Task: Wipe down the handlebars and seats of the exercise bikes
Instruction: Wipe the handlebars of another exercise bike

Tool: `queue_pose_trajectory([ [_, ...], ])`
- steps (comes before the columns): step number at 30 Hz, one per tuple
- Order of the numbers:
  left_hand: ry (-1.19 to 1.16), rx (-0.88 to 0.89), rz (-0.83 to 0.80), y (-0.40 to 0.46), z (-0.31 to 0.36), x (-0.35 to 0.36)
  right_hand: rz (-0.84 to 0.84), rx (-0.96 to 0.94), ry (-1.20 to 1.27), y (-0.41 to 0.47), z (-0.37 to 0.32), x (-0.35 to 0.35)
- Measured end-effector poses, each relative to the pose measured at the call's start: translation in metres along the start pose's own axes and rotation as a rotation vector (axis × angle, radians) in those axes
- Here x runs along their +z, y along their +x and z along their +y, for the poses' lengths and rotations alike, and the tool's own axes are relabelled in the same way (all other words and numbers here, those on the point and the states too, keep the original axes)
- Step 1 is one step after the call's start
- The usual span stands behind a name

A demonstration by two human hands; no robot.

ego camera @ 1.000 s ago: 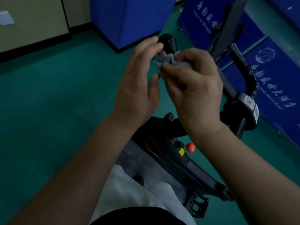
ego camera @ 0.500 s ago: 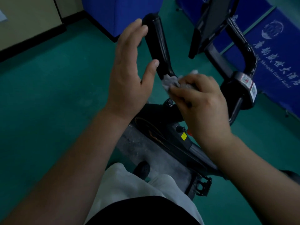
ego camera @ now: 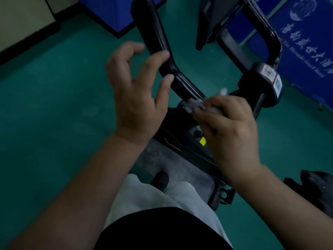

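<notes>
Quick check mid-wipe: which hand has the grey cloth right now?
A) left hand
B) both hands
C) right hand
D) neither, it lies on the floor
C: the right hand grips the grey cloth against the handlebar; the left hand holds nothing.

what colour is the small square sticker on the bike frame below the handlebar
Yellow. The small square sticker on the black bike frame shows best in the head view, beside the right hand.

Both forearms bare to frame edge, no sleeves visible. Left hand [ego camera: 137, 98] and right hand [ego camera: 228, 127] without gloves, rings, watch. Black top [ego camera: 162, 230] over white trousers [ego camera: 144, 193]; dark perforated shoe [ego camera: 160, 179].
</notes>
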State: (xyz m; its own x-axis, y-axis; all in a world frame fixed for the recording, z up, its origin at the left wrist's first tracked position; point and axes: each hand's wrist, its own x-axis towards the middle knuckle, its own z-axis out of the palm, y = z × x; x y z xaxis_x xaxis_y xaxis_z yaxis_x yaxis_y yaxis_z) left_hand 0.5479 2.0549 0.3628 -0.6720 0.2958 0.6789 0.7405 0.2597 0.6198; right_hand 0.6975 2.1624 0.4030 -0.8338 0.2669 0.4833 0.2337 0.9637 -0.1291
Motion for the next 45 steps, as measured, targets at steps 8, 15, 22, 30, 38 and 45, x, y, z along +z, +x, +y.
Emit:
queue_pose_trajectory([
  [8, -0.012, 0.120, -0.200, -0.034, 0.028, 0.013, 0.036, 0.166, 0.016, -0.056, 0.031, -0.024],
  [15, -0.040, 0.053, -0.341, -0.054, 0.055, 0.018, 0.005, 0.316, 0.068, -0.057, 0.036, -0.027],
  [22, -0.011, 0.007, -0.398, -0.064, 0.073, 0.025, -0.039, 0.543, 0.178, -0.044, 0.062, -0.035],
  [30, 0.125, 0.026, -0.385, -0.067, 0.108, 0.045, -0.049, 0.496, 0.086, -0.005, 0.121, -0.021],
  [38, 0.338, -0.107, -0.287, -0.076, 0.136, 0.062, -0.107, 0.323, 0.207, -0.008, 0.153, -0.021],
  [45, 0.542, -0.169, -0.214, -0.072, 0.176, 0.097, -0.198, 0.181, 0.515, -0.026, 0.198, -0.047],
])
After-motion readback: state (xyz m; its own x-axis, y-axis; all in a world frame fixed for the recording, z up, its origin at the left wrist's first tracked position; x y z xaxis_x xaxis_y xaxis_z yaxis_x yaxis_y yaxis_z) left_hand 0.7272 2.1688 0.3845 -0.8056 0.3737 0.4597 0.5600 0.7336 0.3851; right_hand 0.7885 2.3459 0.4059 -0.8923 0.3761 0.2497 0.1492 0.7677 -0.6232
